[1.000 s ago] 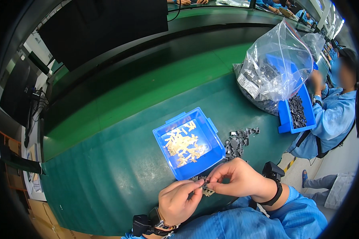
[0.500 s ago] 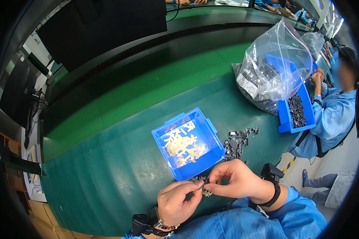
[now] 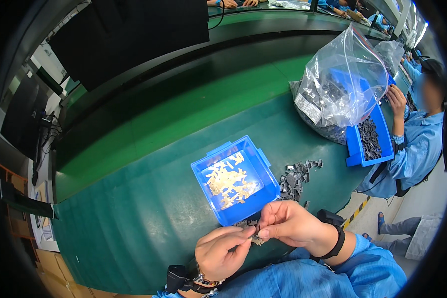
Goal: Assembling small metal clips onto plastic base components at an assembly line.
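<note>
Close to the table's near edge, my left hand and my right hand meet fingertip to fingertip. Both are closed in a pinch around a small dark piece, mostly covered by the fingers. Just beyond them stands a blue plastic bin with many small cream-coloured pieces inside. Below the bin's near edge, partly hidden by my hands, lies a little heap of small dark and pale pieces. Loose black plastic parts are scattered along the bin's right side.
A large clear zip bag of dark parts stands at the far right of the green table. Beside it is another blue bin holding black parts. A co-worker in blue sits there. A black monitor-like panel hangs at the back left.
My fingertips have drawn closer together, and the right hand has shifted slightly; the dark piece is now more covered. The co-worker's hand has risen toward the bag and spread.
</note>
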Action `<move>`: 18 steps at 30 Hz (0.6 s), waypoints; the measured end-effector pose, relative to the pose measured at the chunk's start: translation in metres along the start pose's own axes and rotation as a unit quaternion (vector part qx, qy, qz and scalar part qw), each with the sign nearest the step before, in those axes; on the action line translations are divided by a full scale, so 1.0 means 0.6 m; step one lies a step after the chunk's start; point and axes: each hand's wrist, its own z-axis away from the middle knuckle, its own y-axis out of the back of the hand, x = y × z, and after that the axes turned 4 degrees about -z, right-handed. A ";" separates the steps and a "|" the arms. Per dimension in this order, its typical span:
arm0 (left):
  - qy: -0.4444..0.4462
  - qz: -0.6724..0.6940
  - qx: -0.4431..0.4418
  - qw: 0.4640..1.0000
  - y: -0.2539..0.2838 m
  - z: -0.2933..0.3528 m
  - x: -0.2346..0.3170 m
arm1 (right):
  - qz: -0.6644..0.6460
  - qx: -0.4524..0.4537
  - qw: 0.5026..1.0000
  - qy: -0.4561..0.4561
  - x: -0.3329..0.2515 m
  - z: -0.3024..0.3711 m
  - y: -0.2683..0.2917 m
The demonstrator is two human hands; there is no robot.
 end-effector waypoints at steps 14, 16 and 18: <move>-0.026 -0.028 -0.008 0.999 0.005 0.003 -0.005 | 0.439 -0.067 0.843 0.304 -0.013 0.007 -0.015; -0.044 -0.052 -0.016 0.998 0.008 0.003 -0.004 | 0.557 -0.092 0.756 0.331 -0.021 0.007 -0.024; -0.059 -0.063 -0.014 0.996 0.008 0.006 -0.005 | 0.587 -0.083 0.732 0.335 -0.021 0.011 -0.031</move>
